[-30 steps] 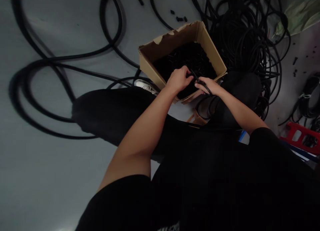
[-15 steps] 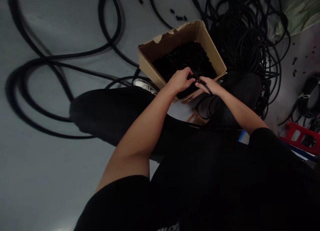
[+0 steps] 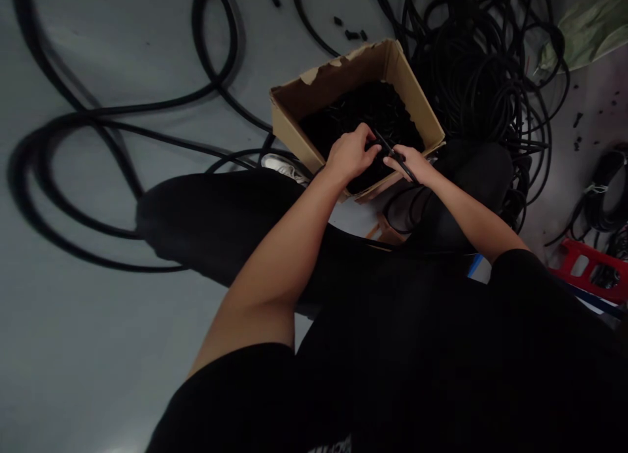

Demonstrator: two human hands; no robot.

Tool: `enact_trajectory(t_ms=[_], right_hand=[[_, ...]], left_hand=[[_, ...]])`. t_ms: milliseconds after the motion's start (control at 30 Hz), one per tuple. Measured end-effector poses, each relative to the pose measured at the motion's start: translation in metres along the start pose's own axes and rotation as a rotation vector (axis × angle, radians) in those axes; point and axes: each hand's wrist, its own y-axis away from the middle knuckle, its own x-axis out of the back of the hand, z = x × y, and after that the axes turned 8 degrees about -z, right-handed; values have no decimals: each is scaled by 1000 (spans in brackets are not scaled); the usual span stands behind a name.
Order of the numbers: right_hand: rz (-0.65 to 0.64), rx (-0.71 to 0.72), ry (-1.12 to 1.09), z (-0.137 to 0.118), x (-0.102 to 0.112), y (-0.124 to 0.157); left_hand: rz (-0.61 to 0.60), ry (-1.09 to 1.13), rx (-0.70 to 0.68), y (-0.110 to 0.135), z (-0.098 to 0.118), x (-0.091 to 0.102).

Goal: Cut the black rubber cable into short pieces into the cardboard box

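My left hand (image 3: 350,155) and my right hand (image 3: 409,165) are close together above the near edge of an open cardboard box (image 3: 338,63). Both hold a thin black length of rubber tube (image 3: 395,155), which runs diagonally from between my fingers. My left fingers curl over its upper end and partly hide it. The box is filled with short black tube pieces (image 3: 363,109).
A dense tangle of black hose (image 3: 471,80) lies behind the box, with loose loops (image 3: 122,106) across the grey floor. My black-clad knees (image 3: 210,224) flank the box. Several small black pieces (image 3: 350,35), a pale green bag (image 3: 589,34) and a red crate (image 3: 589,270) lie around.
My left hand has moved slightly up toward the box's middle, and the black tube now lies at a steeper angle between my hands. The box and floor hoses are unchanged.
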Motion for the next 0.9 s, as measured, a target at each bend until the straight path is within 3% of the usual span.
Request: enact_trajectory(t_ms=[267,600,900], right_hand=[[-40,-31,-60,7,-4,-4],[12,27,-9,11,2,-5],[-17,-8,-90,10,-5,-7]], left_hand=[[-84,-20,21,4,16,2],[-60,-3,-42,-4,-7,-1],[-53,24,-81,-7,-8,-9]])
